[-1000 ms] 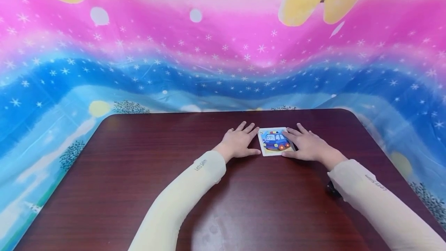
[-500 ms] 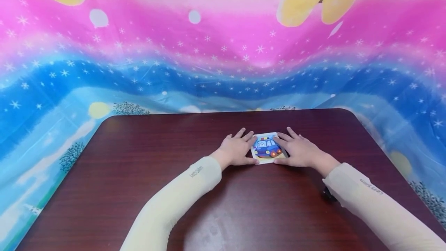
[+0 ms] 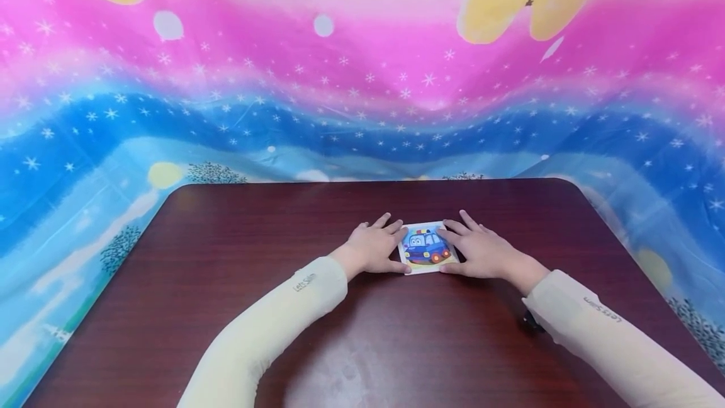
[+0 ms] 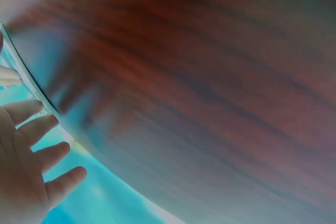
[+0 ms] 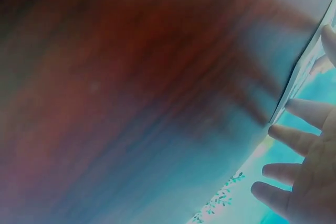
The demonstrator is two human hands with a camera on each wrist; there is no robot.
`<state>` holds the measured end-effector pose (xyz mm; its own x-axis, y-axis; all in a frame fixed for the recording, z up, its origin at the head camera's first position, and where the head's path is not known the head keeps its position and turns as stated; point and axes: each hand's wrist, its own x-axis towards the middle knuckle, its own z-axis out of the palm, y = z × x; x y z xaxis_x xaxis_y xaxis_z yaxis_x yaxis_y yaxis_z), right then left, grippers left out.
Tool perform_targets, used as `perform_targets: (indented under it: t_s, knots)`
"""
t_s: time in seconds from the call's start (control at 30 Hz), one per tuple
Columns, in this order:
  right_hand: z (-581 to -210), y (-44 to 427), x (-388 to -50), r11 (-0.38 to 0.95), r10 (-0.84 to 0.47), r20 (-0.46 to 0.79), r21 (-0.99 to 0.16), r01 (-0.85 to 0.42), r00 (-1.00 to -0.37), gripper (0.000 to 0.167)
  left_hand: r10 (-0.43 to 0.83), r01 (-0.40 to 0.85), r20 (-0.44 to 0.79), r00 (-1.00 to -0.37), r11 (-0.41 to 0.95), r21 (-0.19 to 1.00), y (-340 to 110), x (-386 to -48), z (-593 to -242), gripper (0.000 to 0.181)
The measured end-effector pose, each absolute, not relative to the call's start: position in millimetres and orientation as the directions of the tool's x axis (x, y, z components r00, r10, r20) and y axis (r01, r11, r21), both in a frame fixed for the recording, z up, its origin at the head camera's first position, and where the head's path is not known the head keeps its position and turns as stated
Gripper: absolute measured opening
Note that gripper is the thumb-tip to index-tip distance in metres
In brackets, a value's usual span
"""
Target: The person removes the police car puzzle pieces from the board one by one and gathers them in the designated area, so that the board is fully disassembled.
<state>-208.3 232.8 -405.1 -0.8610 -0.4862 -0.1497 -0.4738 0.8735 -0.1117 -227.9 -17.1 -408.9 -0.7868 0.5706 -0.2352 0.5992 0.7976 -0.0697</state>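
Both sides are flanked, I see: my left hand [image 3: 372, 249] and right hand [image 3: 486, 253], fingers spread, fairly straight, touch opposite edges of the cartoon-car picture card [image 3: 426, 249] (probably to steady it), face-up on the tabletop [image 3: 226, 238].

A square picture card [image 3: 428, 249] with a white border shows a blue cartoon police car with big eyes, a red and yellow roof light and orange-red wheels. It lies face up and flat on the dark brown wooden table [image 3: 226, 257], picture upright to the person, slightly turned, in from the far edge, closer to the far right corner than the far left.
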Motion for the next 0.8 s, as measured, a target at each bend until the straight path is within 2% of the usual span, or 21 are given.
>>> perform_targets:
  t_s: [0.4,0.8]
  knots:
    - [-404.7,225.4,-197.9,0.847,-0.528,-0.164,-0.17,-0.504,-0.833,0.082,0.588,0.608,-0.243,-0.772,0.794,-0.008,-41.3,-212.9,-403.9,0.092]
    - [-404.0,217.9,-181.9,0.8,-0.594,-0.149,-0.207,-0.563,-0.791,0.08,0.61,0.627,-0.223,-0.76,0.779,-0.006,-60.3,-192.0,-405.7,0.092]
